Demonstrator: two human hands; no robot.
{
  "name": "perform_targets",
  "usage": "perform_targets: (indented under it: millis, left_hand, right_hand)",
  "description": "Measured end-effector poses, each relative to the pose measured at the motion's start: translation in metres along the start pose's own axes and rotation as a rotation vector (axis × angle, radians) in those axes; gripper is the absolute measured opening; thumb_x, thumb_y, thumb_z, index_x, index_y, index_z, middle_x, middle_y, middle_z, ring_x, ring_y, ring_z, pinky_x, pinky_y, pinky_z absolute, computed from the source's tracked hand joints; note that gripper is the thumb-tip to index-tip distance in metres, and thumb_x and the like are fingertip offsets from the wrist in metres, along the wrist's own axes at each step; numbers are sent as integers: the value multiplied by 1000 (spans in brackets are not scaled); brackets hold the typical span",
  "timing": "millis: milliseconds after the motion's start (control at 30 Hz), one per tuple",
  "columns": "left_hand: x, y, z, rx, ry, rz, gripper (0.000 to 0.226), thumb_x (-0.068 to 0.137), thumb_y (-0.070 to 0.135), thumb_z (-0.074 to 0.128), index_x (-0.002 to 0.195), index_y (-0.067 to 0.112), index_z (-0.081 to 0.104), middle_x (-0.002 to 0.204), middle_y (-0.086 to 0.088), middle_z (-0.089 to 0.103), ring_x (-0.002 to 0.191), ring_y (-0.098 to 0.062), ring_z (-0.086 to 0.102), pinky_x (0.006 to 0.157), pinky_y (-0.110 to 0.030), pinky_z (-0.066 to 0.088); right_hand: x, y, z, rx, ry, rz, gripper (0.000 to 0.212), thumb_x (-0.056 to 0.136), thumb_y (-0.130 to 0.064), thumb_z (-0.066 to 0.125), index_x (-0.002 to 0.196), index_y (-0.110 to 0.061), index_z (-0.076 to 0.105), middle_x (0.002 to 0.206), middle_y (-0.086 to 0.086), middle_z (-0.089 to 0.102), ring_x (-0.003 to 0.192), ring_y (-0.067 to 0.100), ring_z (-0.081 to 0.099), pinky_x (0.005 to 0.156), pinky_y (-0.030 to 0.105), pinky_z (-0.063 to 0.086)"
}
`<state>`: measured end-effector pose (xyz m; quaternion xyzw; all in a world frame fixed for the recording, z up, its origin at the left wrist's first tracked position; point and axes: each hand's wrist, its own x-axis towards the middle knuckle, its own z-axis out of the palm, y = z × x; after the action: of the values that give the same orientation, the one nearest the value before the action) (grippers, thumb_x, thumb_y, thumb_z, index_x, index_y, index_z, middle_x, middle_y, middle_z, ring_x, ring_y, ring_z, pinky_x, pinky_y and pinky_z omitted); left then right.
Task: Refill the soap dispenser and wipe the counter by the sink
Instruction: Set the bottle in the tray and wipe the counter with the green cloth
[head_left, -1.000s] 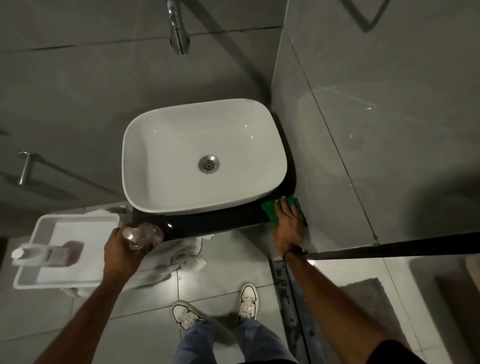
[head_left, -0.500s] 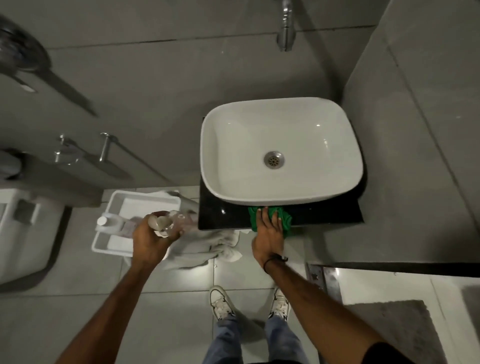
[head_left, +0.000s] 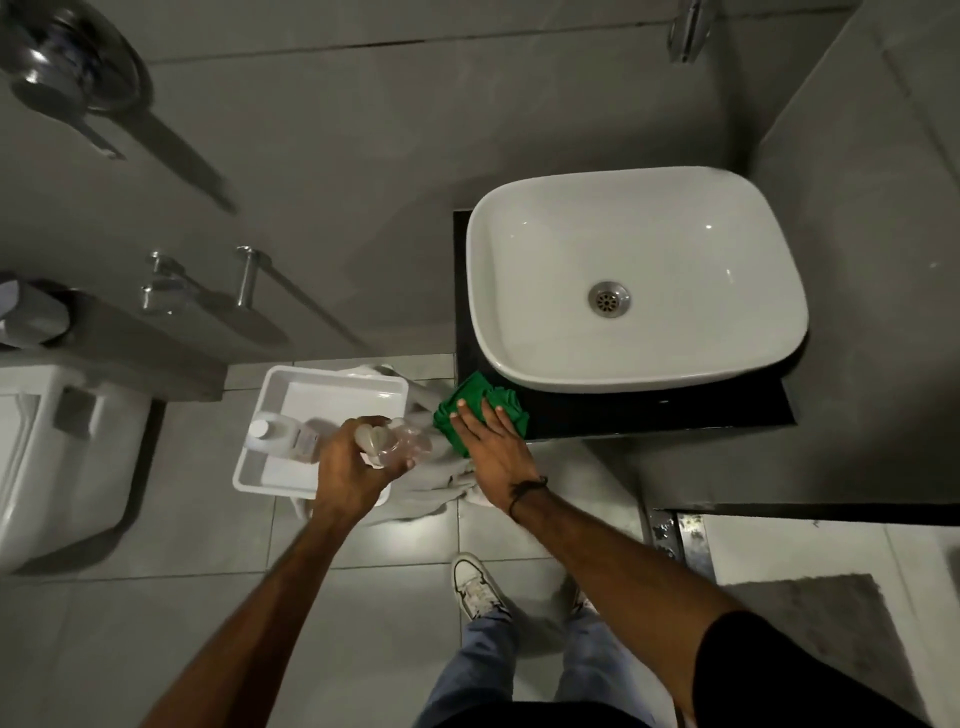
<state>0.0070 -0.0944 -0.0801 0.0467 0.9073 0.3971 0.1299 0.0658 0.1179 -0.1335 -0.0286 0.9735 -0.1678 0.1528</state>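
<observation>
A white basin (head_left: 524, 270) sits on a black counter (head_left: 675, 410). My right hand (head_left: 493, 447) lies flat on a green cloth (head_left: 467, 400) at the counter's front left corner, fingers spread over it. My left hand (head_left: 353, 467) grips a clear soap dispenser (head_left: 400, 441) with a pale pump top, held in the air left of the counter. A white refill bottle (head_left: 280, 434) lies in a white tray (head_left: 332, 384) below and behind that hand.
A pale rag (head_left: 436, 478) lies on the floor tiles beside the tray. A toilet (head_left: 57, 457) stands at the far left. A tap (head_left: 688, 26) juts from the wall above the basin. A grey mat (head_left: 826, 639) and a floor drain (head_left: 675, 535) lie at the right.
My right hand has slid the green cloth leftward along the counter's front edge, from the right corner to the left corner. The view has swung left; my left hand still holds the dispenser.
</observation>
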Motion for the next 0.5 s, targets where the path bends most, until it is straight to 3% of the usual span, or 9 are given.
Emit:
perform_targets:
  millis: [67,133,200,333,500]
  left_hand:
    - [5,3,9,8,-23,-2,62,57,22,100,111,15,68,102,1,73,88,-18,69,71,-18,51]
    - [9,13,17,10,-32,2,60,57,24,100,108,21,68,96,9,71,82,-8,66,65,-4,44]
    - [12,23,27,1,-44,20,59,57,25,99,106,26,66,94,14,68,83,-6,65,65,-3,45]
    - [16,41,53,-22,-91,25,61,60,27,98,113,24,67,105,6,73,93,-15,68,81,-30,55]
    - [18,67,87,31,-114,69,51,67,25,95,110,25,67,106,3,74,96,-22,70,85,-40,58]
  right_hand:
    - [-11,20,-4,-27,-14,-70,80,90,7,41,160,-18,12,169,0,6,156,30,2,127,43,-1]
    - [-25,42,-8,-25,-16,-101,82,88,10,41,159,-19,16,169,-1,9,156,29,3,127,42,-1]
    - [-44,65,-12,-9,-11,-93,84,85,12,41,159,-19,19,168,-1,12,156,29,4,127,40,-2]
    - [-86,122,-24,-3,9,-6,85,84,14,40,158,-21,22,168,-2,12,156,28,3,127,37,-4]
    - [-133,202,-52,-22,-29,174,80,89,6,45,159,-23,18,168,-1,7,156,27,1,127,35,-1]
